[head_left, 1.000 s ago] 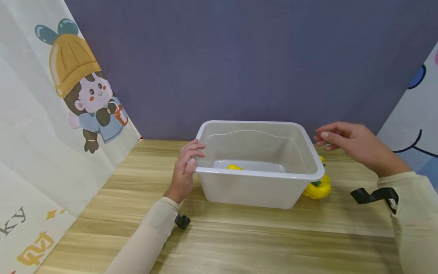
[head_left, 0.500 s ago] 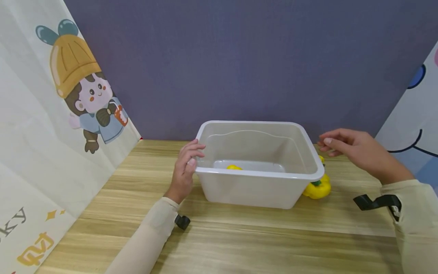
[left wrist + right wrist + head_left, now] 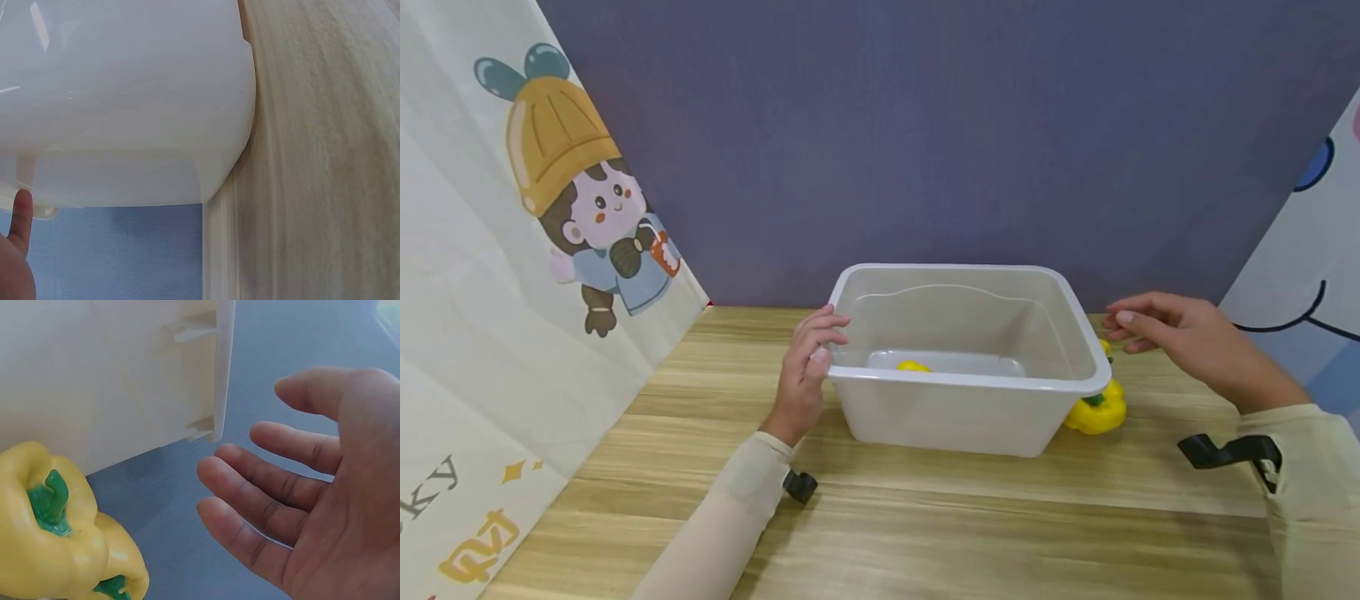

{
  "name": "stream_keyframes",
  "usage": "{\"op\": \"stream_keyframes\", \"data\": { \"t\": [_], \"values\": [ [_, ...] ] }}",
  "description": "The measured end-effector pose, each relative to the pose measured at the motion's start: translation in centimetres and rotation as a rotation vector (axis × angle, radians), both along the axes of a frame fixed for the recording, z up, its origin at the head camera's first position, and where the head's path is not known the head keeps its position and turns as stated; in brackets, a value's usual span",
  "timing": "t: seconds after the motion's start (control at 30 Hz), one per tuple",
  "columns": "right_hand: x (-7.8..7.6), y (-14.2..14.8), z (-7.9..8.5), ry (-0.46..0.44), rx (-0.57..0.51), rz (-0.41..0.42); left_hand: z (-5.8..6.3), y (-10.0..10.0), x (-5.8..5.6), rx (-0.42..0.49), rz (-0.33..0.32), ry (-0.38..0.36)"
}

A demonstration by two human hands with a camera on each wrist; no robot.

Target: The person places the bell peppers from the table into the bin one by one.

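Observation:
A whitish plastic bin (image 3: 947, 417) stands on the wooden table. My left hand (image 3: 805, 375) grips its left rim, fingers bent over the edge; in the left wrist view one finger (image 3: 22, 219) lies against the bin's outer wall. My right hand (image 3: 1183, 337) is held off the bin's right side with nothing in it, its fingers loosely bent and spread in the right wrist view. Beside that side sit two yellow bell peppers, the nearer one (image 3: 1097, 410) partly behind the bin and the farther one (image 3: 122, 550) mostly hidden in the head view. Something yellow (image 3: 913, 366) shows on the bin's floor.
A blue-grey partition (image 3: 940, 142) rises behind the table (image 3: 887, 533). White sheets with cartoon prints flank it, one showing a figure in a yellow hat (image 3: 561, 142). Black straps with camera mounts (image 3: 1225, 454) sit on both wrists.
My right hand has drifted a little to the right and lower, away from the bin's rim. The left hand, the bin and the peppers stay put.

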State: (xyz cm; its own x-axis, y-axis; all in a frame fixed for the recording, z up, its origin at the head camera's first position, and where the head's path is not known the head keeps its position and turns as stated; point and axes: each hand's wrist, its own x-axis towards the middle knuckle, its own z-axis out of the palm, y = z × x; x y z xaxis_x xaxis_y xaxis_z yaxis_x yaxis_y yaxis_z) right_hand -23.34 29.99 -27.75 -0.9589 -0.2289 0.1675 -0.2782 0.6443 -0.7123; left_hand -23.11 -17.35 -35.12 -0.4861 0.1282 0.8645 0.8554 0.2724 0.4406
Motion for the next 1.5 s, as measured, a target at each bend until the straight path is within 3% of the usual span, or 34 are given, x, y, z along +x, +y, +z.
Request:
{"op": "stream_keyframes", "data": {
  "t": [0.4,0.6,0.97,1.2,1.5],
  "values": [
    [-0.1,0.9,-1.0,-0.044,0.032,-0.014,-0.1,-0.1,-0.1,-0.005,0.005,-0.003],
    [0.0,1.1,-1.6,-0.059,-0.005,-0.014,-0.1,-0.1,0.0,-0.002,0.007,-0.009],
    [-0.3,1.3,-2.7,-0.020,-0.048,-0.020,0.1,-0.1,0.1,0.002,0.005,-0.009],
    [-0.4,1.6,-3.1,-0.002,-0.093,0.018,0.1,0.0,0.0,0.005,0.001,-0.006],
    [-0.6,1.9,-3.7,-0.010,-0.065,0.007,-0.1,0.0,-0.2,0.020,-0.016,0.009]
  ]
}}
